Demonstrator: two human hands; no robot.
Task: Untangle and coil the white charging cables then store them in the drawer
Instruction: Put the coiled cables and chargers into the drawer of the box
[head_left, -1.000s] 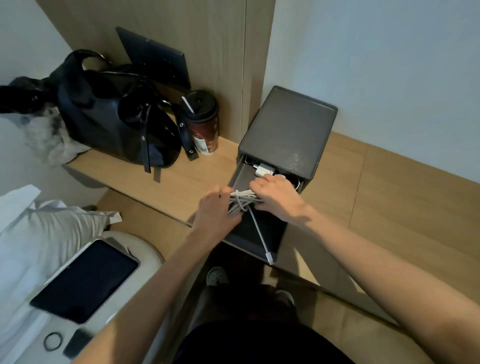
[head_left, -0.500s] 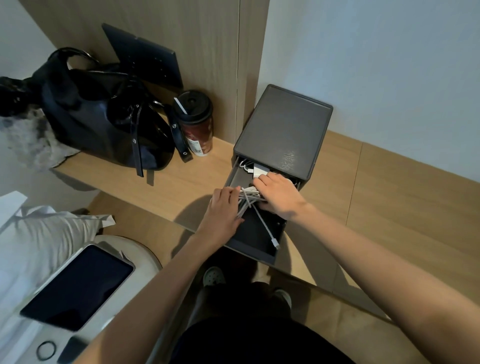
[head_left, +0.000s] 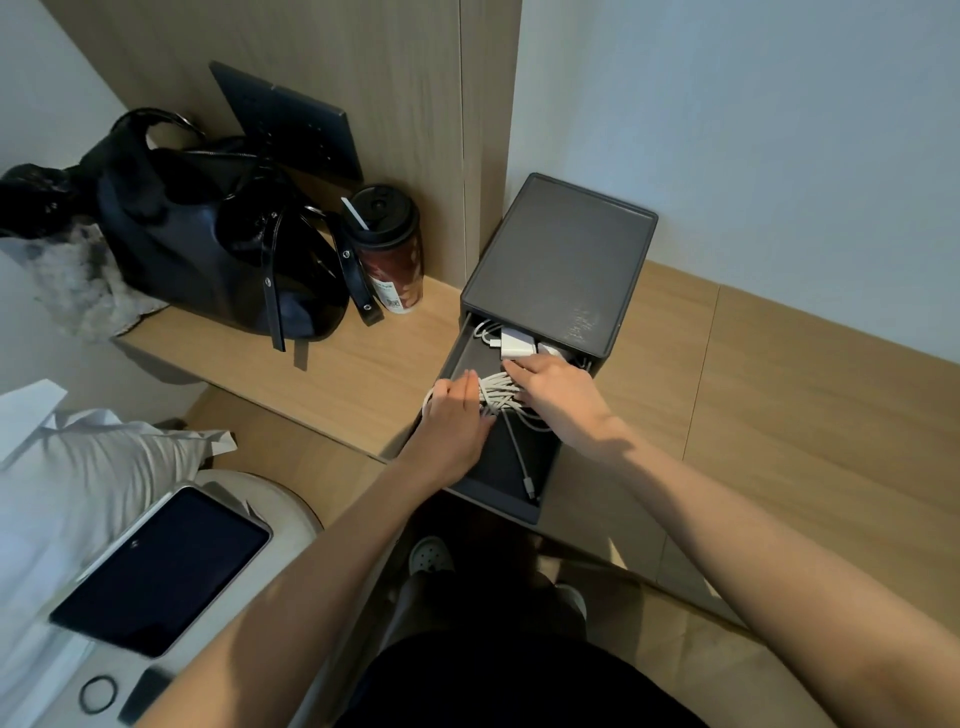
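Observation:
The white cable coil (head_left: 496, 393) lies in the open dark drawer (head_left: 497, 500) of a grey drawer unit (head_left: 561, 260). My left hand (head_left: 456, 421) lies on the coil's left end with fairly straight fingers, and a loop shows beside it. My right hand (head_left: 558, 397) covers the coil's right end with its fingers curled over the strands. One loose cable end with its plug (head_left: 529, 486) trails to the drawer's front. A white charger block (head_left: 515, 344) and more cable sit at the back of the drawer.
The drawer unit stands on a wooden ledge (head_left: 322, 364). To its left are a dark tumbler (head_left: 387, 249) and a black handbag (head_left: 218, 244). A tablet (head_left: 161, 569) rests on a white surface at lower left, beside a pillow (head_left: 78, 467).
Both hands have lowered the coil from above the drawer front into the drawer and moved it toward the back. The loose plug end now lies inside the drawer.

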